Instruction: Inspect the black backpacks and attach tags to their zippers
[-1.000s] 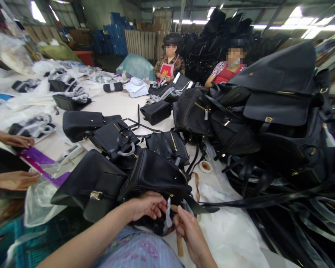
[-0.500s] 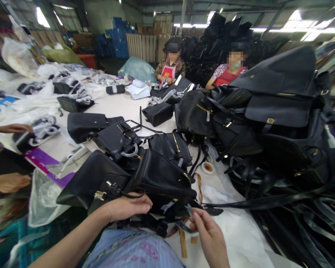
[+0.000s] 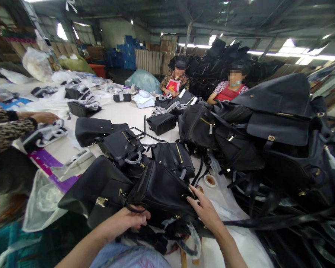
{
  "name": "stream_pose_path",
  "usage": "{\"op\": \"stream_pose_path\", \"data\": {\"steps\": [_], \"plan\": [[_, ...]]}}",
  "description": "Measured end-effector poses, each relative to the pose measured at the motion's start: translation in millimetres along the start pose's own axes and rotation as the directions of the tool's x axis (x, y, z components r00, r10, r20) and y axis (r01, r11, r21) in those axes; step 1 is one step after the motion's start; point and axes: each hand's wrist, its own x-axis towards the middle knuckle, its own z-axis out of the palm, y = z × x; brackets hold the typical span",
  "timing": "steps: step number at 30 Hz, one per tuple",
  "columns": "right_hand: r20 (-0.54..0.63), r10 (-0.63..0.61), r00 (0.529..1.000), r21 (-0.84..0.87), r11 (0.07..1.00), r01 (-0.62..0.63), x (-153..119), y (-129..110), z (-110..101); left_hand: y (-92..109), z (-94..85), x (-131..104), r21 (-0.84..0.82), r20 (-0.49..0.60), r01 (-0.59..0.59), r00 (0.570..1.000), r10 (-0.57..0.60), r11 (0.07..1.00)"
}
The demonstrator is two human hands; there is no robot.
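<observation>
A black leather bag (image 3: 162,186) lies at the near edge of the white table, beside another black bag with a gold clasp (image 3: 95,186). My left hand (image 3: 131,219) is at the strap loop between these two bags, its fingers curled; what they grip is partly hidden. On the right end of the nearer bag rests my right hand (image 3: 199,204), thumb and fingers apart against its edge. Straps with clear plastic wrap (image 3: 194,242) hang below it. Smaller black backpacks (image 3: 173,158) lie just beyond.
A large pile of black bags (image 3: 279,126) fills the right side. A small cup of brown liquid (image 3: 210,181) stands near my right hand. At the left, a person's hand (image 3: 46,117) reaches over wrapped items. Two people (image 3: 174,83) sit across the table.
My right hand has let go of the plastic-wrapped strap and moved up onto the bag's right end. My left hand stays near the strap loop. The left neighbour's arm has reached farther in.
</observation>
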Motion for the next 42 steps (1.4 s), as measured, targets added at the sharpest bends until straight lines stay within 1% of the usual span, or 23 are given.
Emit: {"op": "stream_pose_path", "data": {"steps": [3,6,7,9,10,12,15,17,18,19,20,21,22,23,24,25,27,29,31,32,34,38,42], "plan": [[-0.02,0.037,0.999,-0.023,0.999,-0.038,5.5,13.2,6.2,-2.7,6.5,5.8,-0.042,-0.012,-0.011,1.0,0.011,0.999],[-0.047,0.07,0.996,-0.078,0.994,-0.073,5.5,14.3,8.6,0.3,10.9,6.0,0.011,0.003,-0.049,0.999,0.049,0.999],[-0.056,0.04,0.998,-0.114,0.992,-0.046,3.4,11.4,8.2,3.4,12.1,2.9,0.044,0.028,-0.053,0.998,0.052,0.998],[-0.087,-0.071,0.994,-0.217,0.975,0.051,-4.0,1.7,7.1,12.8,14.4,-7.6,0.091,0.122,-0.023,0.992,0.012,0.996],[-0.116,-0.128,0.985,-0.286,0.954,0.09,-8.7,-4.1,7.0,18.7,15.6,-14.0,0.103,0.192,0.002,0.981,-0.022,0.995],[-0.196,-0.21,0.958,-0.432,0.895,0.108,-18.1,-14.7,8.7,32.1,18.5,-26.5,0.103,0.334,0.023,0.941,-0.057,0.994],[-0.288,-0.32,0.903,-0.58,0.808,0.101,-31.6,-27.0,13.4,53.9,28.4,-38.2,0.122,0.481,-0.082,0.877,0.013,0.989],[-0.318,-0.406,0.857,-0.626,0.769,0.132,-40.5,-35.1,16.5,67.6,40.5,-39.2,0.081,0.516,-0.14,0.853,0.079,0.987],[-0.331,-0.45,0.829,-0.642,0.752,0.152,-45.0,-39.8,18.1,73.5,47.7,-37.5,0.044,0.492,-0.154,0.863,0.112,0.987],[-0.34,-0.491,0.802,-0.656,0.735,0.172,-49.5,-45.0,19.9,78.6,55.1,-34.3,0.026,0.426,-0.177,0.892,0.149,0.984],[-0.337,-0.53,0.778,-0.67,0.716,0.197,-53.8,-50.5,21.9,82.5,62.4,-29.8,0.042,0.323,-0.22,0.926,0.195,0.975],[-0.325,-0.566,0.757,-0.681,0.696,0.228,-58.0,-55.9,24.2,85.2,69.1,-24.3,0.104,0.203,-0.269,0.948,0.244,0.958],[-0.307,-0.597,0.741,-0.688,0.678,0.261,-62.0,-61.0,26.8,86.6,74.9,-18.2,0.201,0.09,-0.307,0.952,0.294,0.93],[-0.289,-0.616,0.733,-0.687,0.666,0.29,-65.6,-65.3,29.6,86.5,79.8,-11.7,0.305,0.008,-0.329,0.939,0.343,0.894],[-0.275,-0.623,0.732,-0.679,0.665,0.311,-68.9,-68.5,32.3,85.2,83.6,-5.5,0.387,-0.039,-0.338,0.924,0.381,0.858],[-0.268,-0.619,0.739,-0.664,0.674,0.323,-71.5,-70.5,34.8,82.8,86.5,0.3,0.438,-0.057,-0.343,0.912,0.407,0.831],[-0.274,-0.594,0.756,-0.621,0.71,0.332,-74.9,-71.4,38.3,75.5,90.2,9.6,0.478,-0.044,-0.388,0.886,0.462,0.788],[-0.284,-0.568,0.773,-0.558,0.753,0.348,-75.7,-69.5,39.2,67.3,92.0,16.0,0.491,-0.01,-0.464,0.843,0.537,0.737],[-0.272,-0.552,0.788,-0.467,0.792,0.394,-74.3,-67.1,37.8,60.2,92.6,20.8,0.499,0.014,-0.522,0.803,0.596,0.692],[-0.26,-0.543,0.798,-0.409,0.811,0.418,-73.2,-66.1,36.6,57.5,92.6,23.0,0.498,0.016,-0.531,0.796,0.605,0.685],[-0.238,-0.51,0.827,-0.287,0.85,0.442,-70.6,-63.8,33.9,54.0,92.1,27.4,0.466,-0.009,-0.507,0.817,0.577,0.725],[-0.22,-0.37,0.903,-0.037,0.928,0.371,-66.8,-56.6,30.2,52.5,90.7,34.3,0.288,-0.039,-0.392,0.907,0.419,0.874],[-0.185,-0.252,0.95,0.143,0.949,0.28,-65.0,-51.4,26.8,55.0,90.8,38.3,0.204,-0.055,-0.312,0.942,0.33,0.928]]}}
